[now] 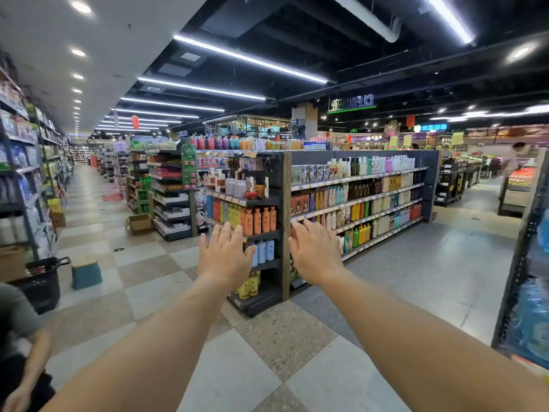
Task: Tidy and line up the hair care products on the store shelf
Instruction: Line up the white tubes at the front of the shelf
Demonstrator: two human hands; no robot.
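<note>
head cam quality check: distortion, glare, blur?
Head view: strong wide-angle bowing toward the edges; ceiling strip lights blown out, with soft glare on the floor tiles; left hand and right hand reasonably sharp, both open and empty; orange bottles clear, far shelf labels unreadable; bottom-left person smeared.

The corner shelf unit [283, 233] stands straight ahead on the floor [297, 337]. Bottles [258, 220] fill its end-cap shelves; more bottles [371, 209] line the shelves running right of the corner. A cardboard box [139, 223] lies on the floor left of the unit, a shopping basket [41, 282] farther left, nearer the camera.
</note>
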